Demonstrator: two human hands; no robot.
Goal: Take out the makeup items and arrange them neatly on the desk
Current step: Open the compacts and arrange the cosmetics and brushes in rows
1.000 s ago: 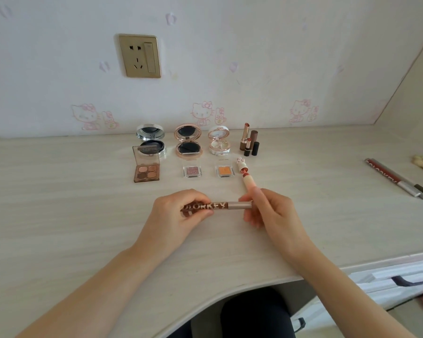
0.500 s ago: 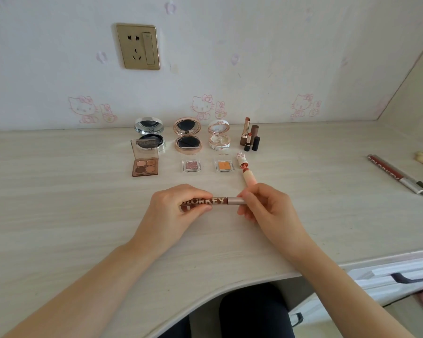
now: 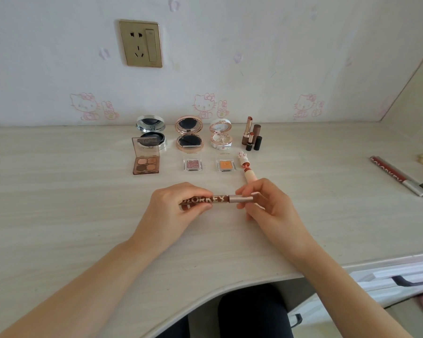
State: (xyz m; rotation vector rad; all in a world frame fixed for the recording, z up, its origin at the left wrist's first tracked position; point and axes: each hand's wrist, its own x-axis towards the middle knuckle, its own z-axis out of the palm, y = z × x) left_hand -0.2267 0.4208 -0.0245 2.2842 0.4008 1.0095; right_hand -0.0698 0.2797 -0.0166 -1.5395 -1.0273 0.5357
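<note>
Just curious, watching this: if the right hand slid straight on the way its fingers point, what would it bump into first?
The right hand points left along the lip gloss tube, so it would most likely meet the left hand gripping the tube's other end. Depth is hard to judge.

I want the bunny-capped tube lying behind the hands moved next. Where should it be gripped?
Grip the bunny tube across its pale barrel, from above. It lies flat, bunny end toward the wall; the near end is hidden behind the right hand.
</note>
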